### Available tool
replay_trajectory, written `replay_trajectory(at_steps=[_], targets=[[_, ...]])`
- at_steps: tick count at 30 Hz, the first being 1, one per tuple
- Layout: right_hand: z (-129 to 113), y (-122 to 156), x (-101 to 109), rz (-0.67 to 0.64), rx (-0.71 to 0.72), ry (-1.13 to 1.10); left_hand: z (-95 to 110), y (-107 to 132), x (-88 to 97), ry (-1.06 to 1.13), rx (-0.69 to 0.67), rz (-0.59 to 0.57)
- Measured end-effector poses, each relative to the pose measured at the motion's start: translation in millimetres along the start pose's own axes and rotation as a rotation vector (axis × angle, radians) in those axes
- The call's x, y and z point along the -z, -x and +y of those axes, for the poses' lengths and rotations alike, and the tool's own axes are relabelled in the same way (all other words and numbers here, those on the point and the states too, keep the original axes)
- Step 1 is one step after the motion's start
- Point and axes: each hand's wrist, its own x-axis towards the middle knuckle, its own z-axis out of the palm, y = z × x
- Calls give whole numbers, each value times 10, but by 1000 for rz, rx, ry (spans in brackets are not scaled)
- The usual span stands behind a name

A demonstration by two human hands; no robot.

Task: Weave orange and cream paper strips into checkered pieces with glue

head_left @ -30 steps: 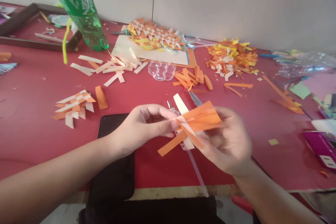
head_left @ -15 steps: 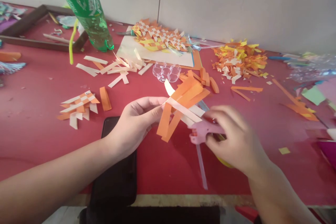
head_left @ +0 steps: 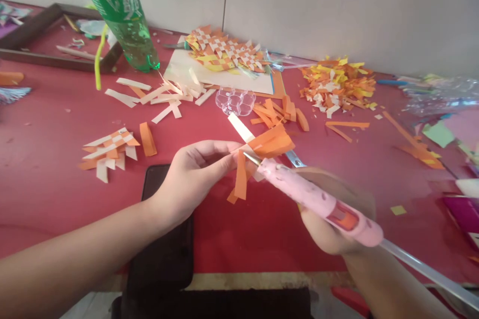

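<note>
My left hand (head_left: 194, 174) pinches a small woven piece of orange and cream paper strips (head_left: 262, 152) above the red table (head_left: 56, 109). My right hand (head_left: 333, 219) is closed round a pink glue gun (head_left: 318, 199). Its metal tip touches the woven piece near my left fingertips. A clear glue stick (head_left: 426, 271) sticks out of the gun's back toward the lower right. Scissors (head_left: 295, 159) lie on the table just behind the gun, mostly hidden.
A black phone (head_left: 164, 239) lies under my left wrist. A finished woven piece (head_left: 108, 152), loose cream strips (head_left: 164, 94), orange strips (head_left: 277, 112), a clear flower-shaped dish (head_left: 235, 100), a green bottle (head_left: 119, 10), a woven mat (head_left: 224, 52) and a scrap pile (head_left: 337, 84) surround them.
My right hand let go of the woven piece, picked the pink glue gun up from the table and brought its tip to the strips. My left hand kept hold of the piece.
</note>
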Motion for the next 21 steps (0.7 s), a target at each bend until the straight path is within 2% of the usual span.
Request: replay_trajectory(at_steps=[9, 16, 21], targets=[[-32, -99, 19, 31, 18, -3, -7, -11, 11, -5, -26, -33], [-162, -232, 55, 50, 108, 50, -21, -4, 14, -14, -36, -42], [-237, -330, 120, -54, 108, 121, -24, -6, 14, -30, -48, -44]])
